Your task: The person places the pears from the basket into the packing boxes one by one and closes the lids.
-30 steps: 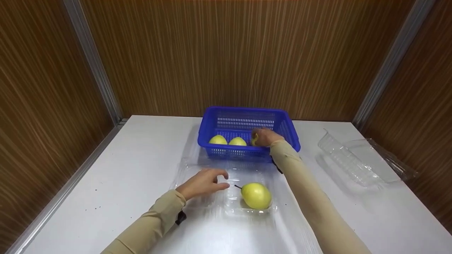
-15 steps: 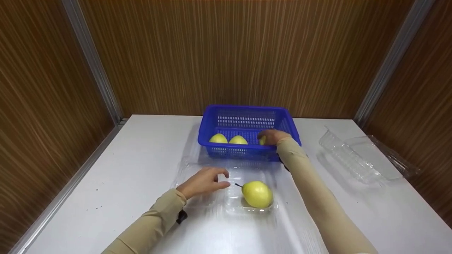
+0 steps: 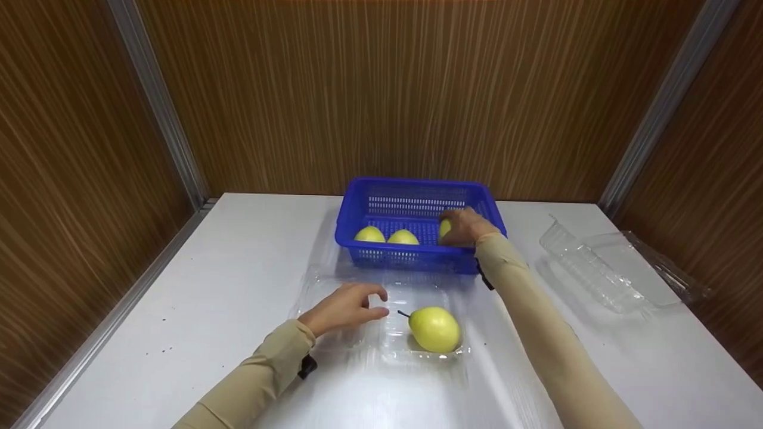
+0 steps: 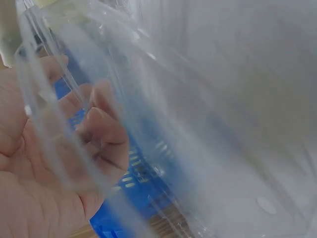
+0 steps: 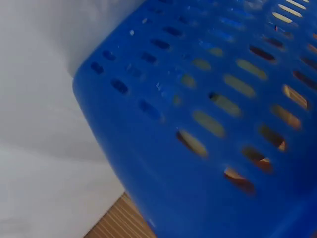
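In the head view my right hand [image 3: 463, 226] reaches into the blue basket [image 3: 411, 248] and grips a yellow pear [image 3: 445, 227], most of which the fingers hide. Two more pears, one [image 3: 370, 235] at the left and another [image 3: 403, 237] beside it, lie in the basket. My left hand [image 3: 347, 308] is over the left part of a clear plastic container [image 3: 396, 292], thumb and fingers apart with nothing between them. The left wrist view shows its loosely bent fingers [image 4: 101, 129] through clear plastic. A whole pear [image 3: 434, 329] lies in the container's right part, stem toward the left hand.
Another clear plastic container [image 3: 590, 268] lies on the white table [image 3: 238, 256] at the right. Wood-grain panels [image 3: 381, 95] stand behind the basket and at both sides. In the right wrist view, the basket's slotted wall [image 5: 143, 148] covers the right hand's work.
My right hand has shifted right inside the basket and risen a little with the pear in its grip. The left hand and the pear in the container have stayed in place.
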The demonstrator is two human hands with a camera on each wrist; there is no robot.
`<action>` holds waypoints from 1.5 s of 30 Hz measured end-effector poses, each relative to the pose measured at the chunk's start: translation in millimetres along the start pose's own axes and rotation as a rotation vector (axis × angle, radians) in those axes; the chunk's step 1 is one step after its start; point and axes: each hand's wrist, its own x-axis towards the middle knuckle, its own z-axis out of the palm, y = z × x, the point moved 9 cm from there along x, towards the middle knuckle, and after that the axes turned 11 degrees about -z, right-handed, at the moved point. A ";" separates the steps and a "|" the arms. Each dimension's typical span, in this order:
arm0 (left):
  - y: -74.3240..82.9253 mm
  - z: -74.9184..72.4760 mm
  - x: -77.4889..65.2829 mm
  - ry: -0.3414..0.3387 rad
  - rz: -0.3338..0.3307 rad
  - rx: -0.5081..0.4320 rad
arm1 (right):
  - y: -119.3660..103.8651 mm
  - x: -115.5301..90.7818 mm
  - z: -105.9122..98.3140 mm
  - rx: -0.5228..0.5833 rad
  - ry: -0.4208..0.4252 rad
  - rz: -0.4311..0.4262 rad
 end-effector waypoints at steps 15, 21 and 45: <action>0.1 0.2 1.7 -0.012 0.007 -0.021 | -24.0 -32.1 -31.9 0.091 0.219 -0.165; 0.6 -1.4 2.3 -0.010 0.006 -0.023 | -28.9 -54.3 -39.8 0.122 0.280 -0.233; -4.2 -2.5 -0.3 -0.007 0.010 -0.016 | -83.3 -92.0 0.1 0.052 0.224 -0.654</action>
